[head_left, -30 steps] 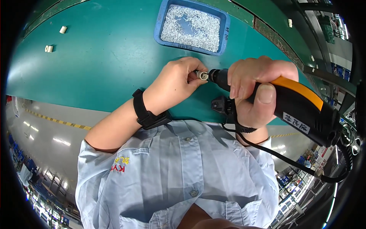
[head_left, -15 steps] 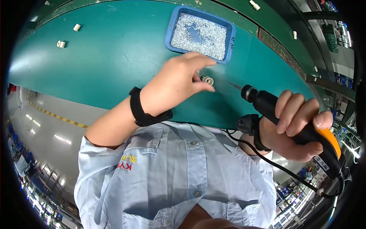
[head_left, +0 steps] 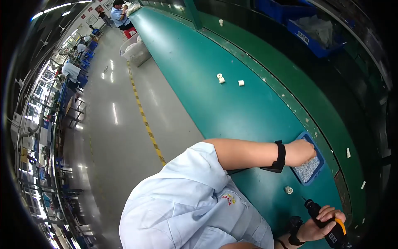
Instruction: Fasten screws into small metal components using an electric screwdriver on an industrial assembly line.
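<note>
My left hand reaches over a blue tray holding a mass of small silvery pins or screws. Its fingers are curled down among them, and whatever they pinch is hidden. My right hand grips a black electric screwdriver with an orange stripe, its thin bit pointing up and to the left. Between that bit and the tray, a small whitish round fitting stands by itself on the green table, apart from both hands.
Several small white cylindrical pieces lie farther up the green table. Beyond its far-right edge sits a blue bin with plastic bags. A pale tub stands on the floor near a person at the far end.
My view has swung left along the table. My left hand has gone from beside the fitting into the tray, its fingers closing. The screwdriver is still in my right hand.
</note>
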Demonstrator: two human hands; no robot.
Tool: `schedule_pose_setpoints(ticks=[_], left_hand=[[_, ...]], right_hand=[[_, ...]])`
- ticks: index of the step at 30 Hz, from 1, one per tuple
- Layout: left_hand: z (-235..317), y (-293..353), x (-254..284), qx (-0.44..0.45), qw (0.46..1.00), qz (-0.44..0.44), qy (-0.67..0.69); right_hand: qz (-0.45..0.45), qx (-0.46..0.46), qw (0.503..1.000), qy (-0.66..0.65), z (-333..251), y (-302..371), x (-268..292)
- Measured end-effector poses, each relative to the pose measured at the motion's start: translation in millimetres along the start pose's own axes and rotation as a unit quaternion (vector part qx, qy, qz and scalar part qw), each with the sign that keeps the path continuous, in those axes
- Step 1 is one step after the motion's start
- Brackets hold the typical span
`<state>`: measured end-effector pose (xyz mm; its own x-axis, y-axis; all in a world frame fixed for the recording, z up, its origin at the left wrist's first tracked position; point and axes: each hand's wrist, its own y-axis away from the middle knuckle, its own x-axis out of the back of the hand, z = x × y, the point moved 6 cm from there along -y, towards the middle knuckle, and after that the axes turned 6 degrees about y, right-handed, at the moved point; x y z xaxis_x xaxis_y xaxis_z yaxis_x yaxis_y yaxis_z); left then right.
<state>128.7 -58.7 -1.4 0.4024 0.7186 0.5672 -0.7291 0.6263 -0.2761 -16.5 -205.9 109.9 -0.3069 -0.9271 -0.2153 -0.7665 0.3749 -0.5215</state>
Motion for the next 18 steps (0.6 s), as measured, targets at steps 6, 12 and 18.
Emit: schedule_pose_setpoints(ticks=[6, 12, 18], left_hand=[[10, 7, 16, -0.029, 0.997, 0.070, 0.027], [6, 7, 12, -0.020, 0.995, 0.094, 0.010], [4, 14, 11, 0.022, 0.997, 0.078, -0.002]], right_hand=[[-0.015, 0.019, 0.999, 0.025, -5, -1, -9], [-0.024, 0.042, 0.998, 0.036, -38, 0, -31], [-0.020, 0.059, 0.998, 0.030, -60, 7, -47]])
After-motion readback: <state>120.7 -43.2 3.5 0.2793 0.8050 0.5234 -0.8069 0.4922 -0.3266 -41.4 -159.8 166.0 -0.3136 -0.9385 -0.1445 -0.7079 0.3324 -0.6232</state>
